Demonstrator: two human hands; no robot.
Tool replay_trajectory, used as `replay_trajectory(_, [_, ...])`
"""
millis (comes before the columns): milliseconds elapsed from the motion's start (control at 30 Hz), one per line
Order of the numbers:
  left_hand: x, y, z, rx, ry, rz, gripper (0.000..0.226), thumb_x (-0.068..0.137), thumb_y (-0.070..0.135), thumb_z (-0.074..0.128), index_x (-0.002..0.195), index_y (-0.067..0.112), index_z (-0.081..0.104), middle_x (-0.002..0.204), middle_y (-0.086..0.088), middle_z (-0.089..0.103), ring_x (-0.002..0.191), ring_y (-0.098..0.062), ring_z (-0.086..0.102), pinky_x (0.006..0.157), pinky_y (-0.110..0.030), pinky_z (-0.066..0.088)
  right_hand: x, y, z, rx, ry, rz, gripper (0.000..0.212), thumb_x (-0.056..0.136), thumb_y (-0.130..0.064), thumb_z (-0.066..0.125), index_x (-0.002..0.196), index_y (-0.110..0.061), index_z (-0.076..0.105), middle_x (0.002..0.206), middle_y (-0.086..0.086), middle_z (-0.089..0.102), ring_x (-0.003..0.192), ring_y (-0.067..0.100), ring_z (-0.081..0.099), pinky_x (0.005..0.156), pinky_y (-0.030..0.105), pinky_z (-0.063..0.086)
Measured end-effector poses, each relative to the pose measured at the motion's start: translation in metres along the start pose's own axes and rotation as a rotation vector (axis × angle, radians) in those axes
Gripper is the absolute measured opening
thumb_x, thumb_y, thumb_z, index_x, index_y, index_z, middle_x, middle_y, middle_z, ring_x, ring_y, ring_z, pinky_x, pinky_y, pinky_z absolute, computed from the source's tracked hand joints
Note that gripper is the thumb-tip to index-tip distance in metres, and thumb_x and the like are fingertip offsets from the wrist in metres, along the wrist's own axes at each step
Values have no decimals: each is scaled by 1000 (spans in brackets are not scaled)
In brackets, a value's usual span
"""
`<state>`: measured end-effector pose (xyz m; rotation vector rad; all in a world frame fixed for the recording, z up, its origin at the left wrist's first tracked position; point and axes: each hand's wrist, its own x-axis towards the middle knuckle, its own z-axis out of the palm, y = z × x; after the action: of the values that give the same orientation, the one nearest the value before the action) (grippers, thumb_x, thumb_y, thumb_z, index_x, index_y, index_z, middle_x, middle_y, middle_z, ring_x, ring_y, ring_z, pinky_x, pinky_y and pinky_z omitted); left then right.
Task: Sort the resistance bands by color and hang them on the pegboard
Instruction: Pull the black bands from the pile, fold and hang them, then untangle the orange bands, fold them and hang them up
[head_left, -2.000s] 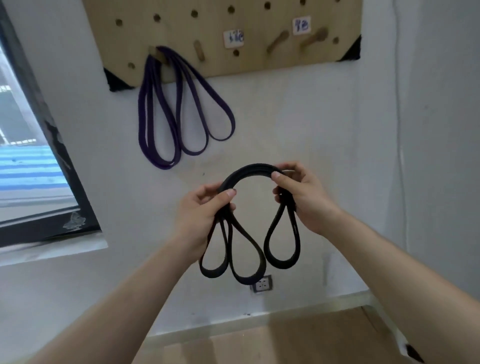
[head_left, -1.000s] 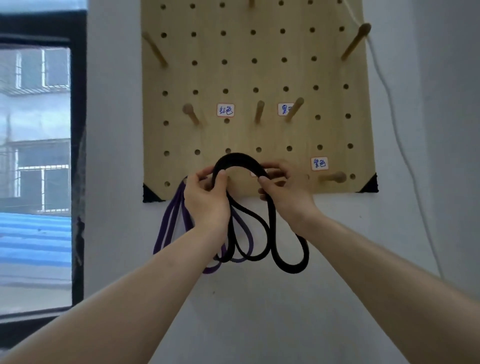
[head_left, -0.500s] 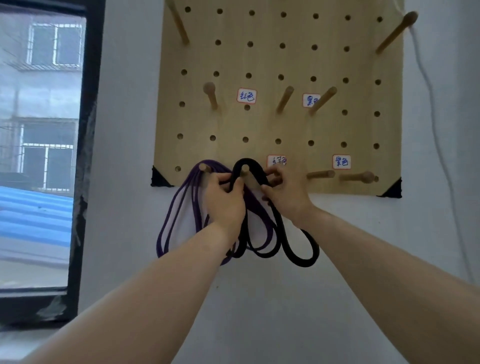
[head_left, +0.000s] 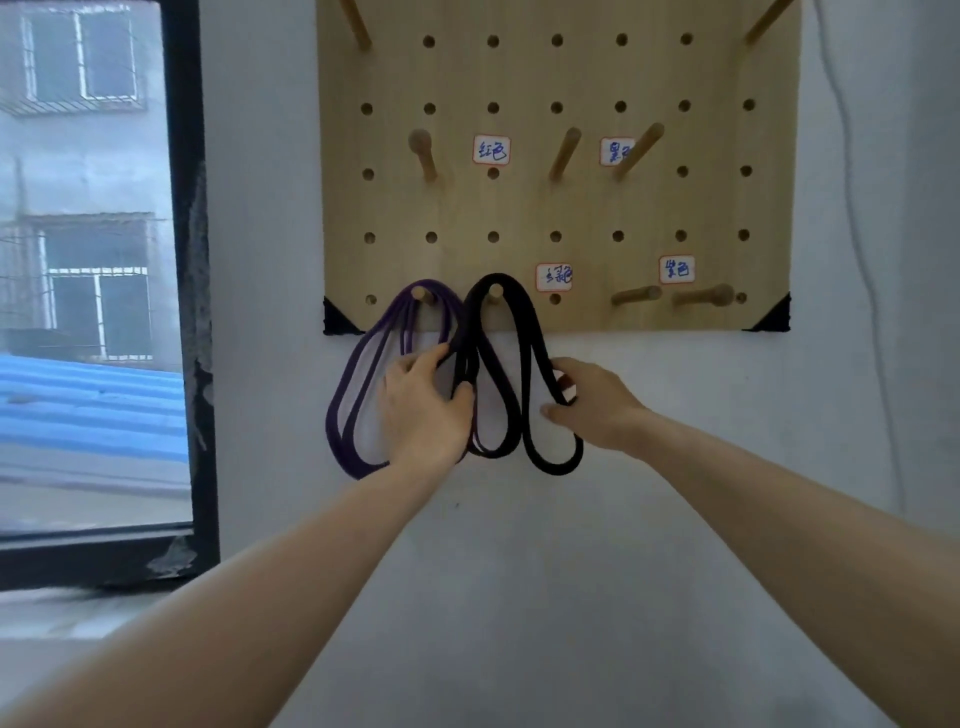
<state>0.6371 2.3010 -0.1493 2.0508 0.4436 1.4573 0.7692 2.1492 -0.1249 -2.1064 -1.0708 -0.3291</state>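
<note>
Resistance bands (head_left: 553, 469) hang from two neighbouring pegs (head_left: 496, 292) at the bottom-left corner of the pegboard (head_left: 519, 208): purple bands (head_left: 331, 421) on the left peg, black bands (head_left: 500, 278) on the next. Around them is a white wall (head_left: 571, 571), with a dark-framed window (head_left: 93, 260) on the left and a thin cord (head_left: 852, 150) running down on the right. The wooden board has a black corner piece (head_left: 337, 321) at each bottom corner. The black loops lie across the right side of the purple ones, and the left hand (head_left: 423, 410) and its forearm cover more of the purple. That hand's fingers are straight and apart over the purple loops, the thumb touching a black strand. The right hand (head_left: 592, 405) has its fingers curled round the outer black loop. Nine pegs show, two of them cut by the top edge, and four handwritten labels (head_left: 491, 150), one partly behind a peg. How many bands each colour has cannot be told, since the loops overlap.
</note>
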Motion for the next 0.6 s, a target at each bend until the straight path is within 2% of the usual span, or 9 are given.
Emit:
replay_trajectory(67, [-17,-4,-14,-22,-1,5,56,89,25,69,142,29,52,141,-1,46,127,-19,46,99,-31,42,-21,3,0,-3,9,26,64,94,-27,68,151,-25,40,139,2,49,117,23,56,96,34,49])
replay_trajectory(133, [-33,-8,-27,-23,-28,17,55,86,21,71,139,25,55,136,0,47,124,-17,47,101,-30,42,-44,5,2,-7,48,3,61,93,-28,68,149,-25,43,139,0,45,116,21,56,93,32,50])
replay_trajectory(233, [-60,-15,-45,-49,-155,22,42,85,17,71,125,25,63,124,6,54,106,-8,56,94,-28,49,-82,8,10,46,86,-54,45,92,-24,70,135,-23,59,126,-3,52,105,14,60,87,24,51])
replay_trajectory(333, [-90,-28,-56,-96,-337,17,29,86,13,72,110,29,68,114,13,62,101,-4,60,84,-22,50,-117,13,25,157,32,-52,26,90,-22,72,116,-24,69,116,-9,60,97,7,64,79,18,52])
replay_trajectory(467, [-134,-54,-61,-133,-522,-32,16,88,10,74,101,20,73,103,5,73,90,-9,67,75,-18,53,-162,27,56,211,-52,-11,10,90,-21,73,98,-25,73,99,-10,69,84,4,65,67,14,49])
replay_trajectory(600, [-195,-96,-62,-144,-659,-115,13,87,7,75,96,16,75,89,1,75,77,-3,67,69,-13,49,-205,55,103,248,-147,54,9,89,-19,73,94,-26,73,91,-7,72,77,6,65,71,17,52])
